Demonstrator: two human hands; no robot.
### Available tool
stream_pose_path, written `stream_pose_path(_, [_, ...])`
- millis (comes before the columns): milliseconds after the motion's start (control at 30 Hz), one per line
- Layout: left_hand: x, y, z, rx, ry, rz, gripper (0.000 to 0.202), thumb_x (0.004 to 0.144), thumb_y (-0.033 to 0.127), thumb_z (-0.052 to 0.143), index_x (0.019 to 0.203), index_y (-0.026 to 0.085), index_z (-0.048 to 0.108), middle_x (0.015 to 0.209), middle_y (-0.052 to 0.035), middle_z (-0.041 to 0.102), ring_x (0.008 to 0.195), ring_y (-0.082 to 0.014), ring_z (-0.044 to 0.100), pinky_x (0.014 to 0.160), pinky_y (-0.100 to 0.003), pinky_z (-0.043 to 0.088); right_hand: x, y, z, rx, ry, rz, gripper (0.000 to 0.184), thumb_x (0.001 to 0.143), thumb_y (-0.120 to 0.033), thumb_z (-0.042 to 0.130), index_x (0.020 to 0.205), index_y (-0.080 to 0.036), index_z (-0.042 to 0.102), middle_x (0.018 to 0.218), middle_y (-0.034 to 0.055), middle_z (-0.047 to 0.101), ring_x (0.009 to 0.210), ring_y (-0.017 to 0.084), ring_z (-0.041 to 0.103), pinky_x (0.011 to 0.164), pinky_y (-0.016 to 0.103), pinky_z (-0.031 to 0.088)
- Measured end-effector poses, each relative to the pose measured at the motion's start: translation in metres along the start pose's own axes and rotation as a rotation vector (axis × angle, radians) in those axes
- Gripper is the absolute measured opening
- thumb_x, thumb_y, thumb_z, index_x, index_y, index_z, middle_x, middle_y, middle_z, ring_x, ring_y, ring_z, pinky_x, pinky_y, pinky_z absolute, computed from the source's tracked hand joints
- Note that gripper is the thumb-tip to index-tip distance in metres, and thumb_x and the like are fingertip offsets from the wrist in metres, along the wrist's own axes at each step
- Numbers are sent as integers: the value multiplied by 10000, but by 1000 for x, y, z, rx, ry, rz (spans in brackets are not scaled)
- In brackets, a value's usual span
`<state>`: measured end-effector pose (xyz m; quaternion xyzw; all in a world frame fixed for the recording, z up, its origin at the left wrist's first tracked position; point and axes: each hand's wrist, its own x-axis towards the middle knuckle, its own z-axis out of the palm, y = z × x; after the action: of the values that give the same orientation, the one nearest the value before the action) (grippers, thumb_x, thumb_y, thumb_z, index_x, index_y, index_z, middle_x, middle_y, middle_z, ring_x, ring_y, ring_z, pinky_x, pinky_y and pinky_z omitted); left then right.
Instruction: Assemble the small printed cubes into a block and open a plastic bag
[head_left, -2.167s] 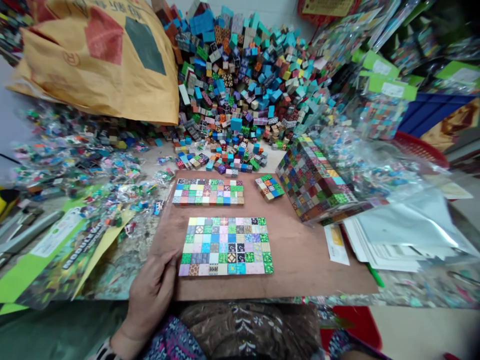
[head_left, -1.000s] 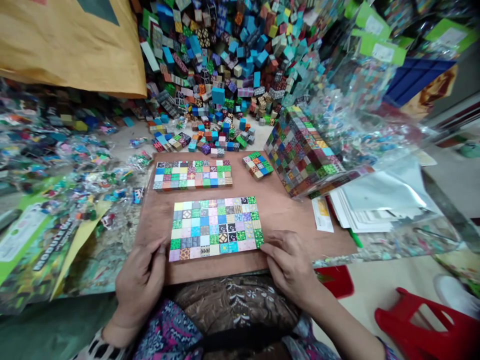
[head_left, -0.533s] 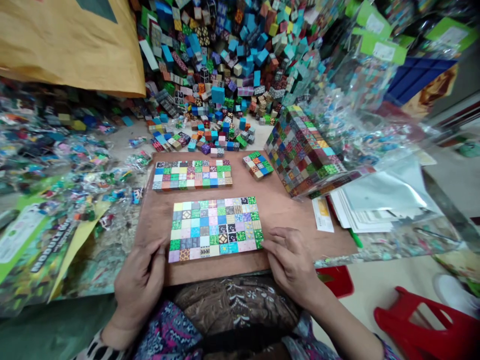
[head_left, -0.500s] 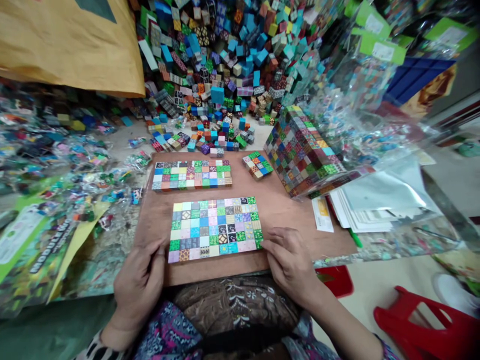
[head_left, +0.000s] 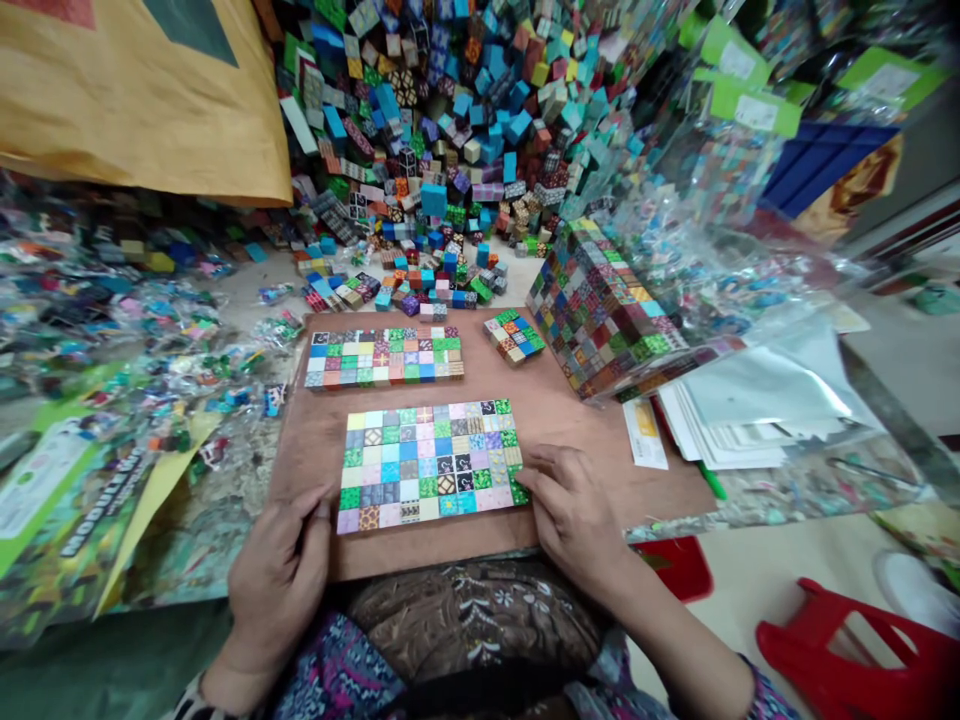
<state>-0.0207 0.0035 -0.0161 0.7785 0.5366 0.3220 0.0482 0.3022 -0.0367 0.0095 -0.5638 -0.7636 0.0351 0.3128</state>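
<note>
A flat slab of small patterned cubes, set in even rows, lies on the brown board in front of me. My left hand rests by its lower left corner, fingers curled in and thumb pressed against them, a small gap from the slab. At the slab's right edge my right hand has its fingers bent together, the index fingertip at the green cubes there; nothing shows held in it. Behind the slab lies a narrower row block of cubes, with a small cube block to its right.
A large clear-wrapped stack of cubes leans at the board's right. White sheets and a card lie beside it. Loose cubes heap up behind, small bagged pieces spread left. A red stool stands lower right.
My right fingertips have shifted slightly up along the slab's right edge. The view has tipped a little; the slab and the other blocks stay in place on the board.
</note>
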Motion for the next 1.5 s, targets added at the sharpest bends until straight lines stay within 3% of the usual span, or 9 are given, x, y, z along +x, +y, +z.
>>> stream_pose_path(1000, [1,2,-1,-12,6,-8,201,972,242,541,1134,216,658,879,-24,674,782,-174,652,706,-266,482,32,19,14,-129,-37,83,344,879,-45,444,1126,-153,658,1153,182,579,1097,298,529,881,479,496])
stream_pose_path(1367, [2,5,-5,-20,-21,-11,212,972,210,530,1128,187,670,875,-27,670,788,-166,652,758,-263,505,45,19,18,-239,-105,114,355,911,-73,404,1148,-131,662,1071,182,594,992,296,534,823,455,482])
stream_pose_path(1500, [4,4,-5,-72,-25,-72,222,966,243,529,1104,189,695,875,-29,699,782,-166,672,743,-266,528,50,15,9,-249,-83,71,342,907,-86,420,1153,-136,653,1084,185,594,973,303,545,819,471,487])
